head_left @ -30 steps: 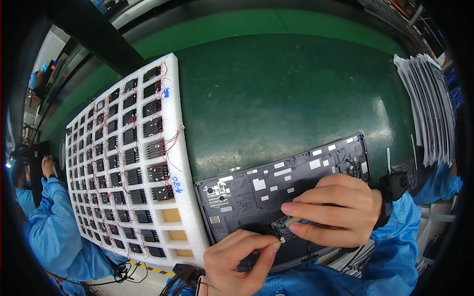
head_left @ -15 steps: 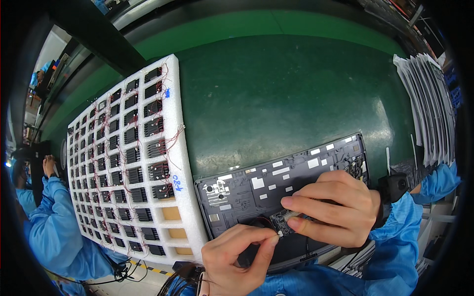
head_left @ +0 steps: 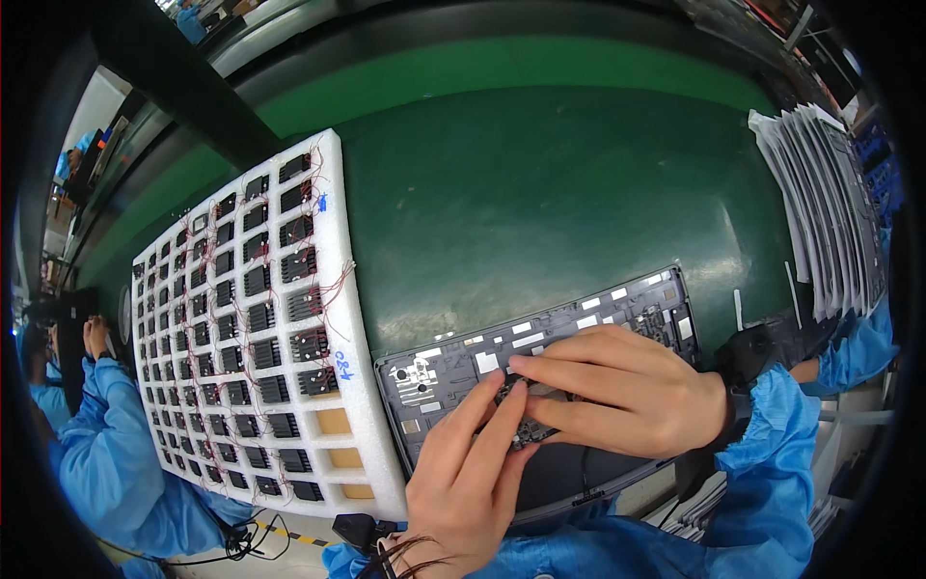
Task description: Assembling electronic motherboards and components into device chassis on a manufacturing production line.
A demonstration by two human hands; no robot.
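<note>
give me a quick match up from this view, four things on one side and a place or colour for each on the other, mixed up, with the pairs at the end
Things:
1. foam tray
2. dark casing
3. table
4. stack of thin sheets

Places or colours:
A. green
B. toward the picture's right edge
C. white, with rows of dark parts
D. under the left hand and right hand

Pairs: 1-C, 2-D, 3-A, 4-B

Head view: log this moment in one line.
left hand: at circuit board; right hand: at circuit board; dark casing: beneath both hands
</note>
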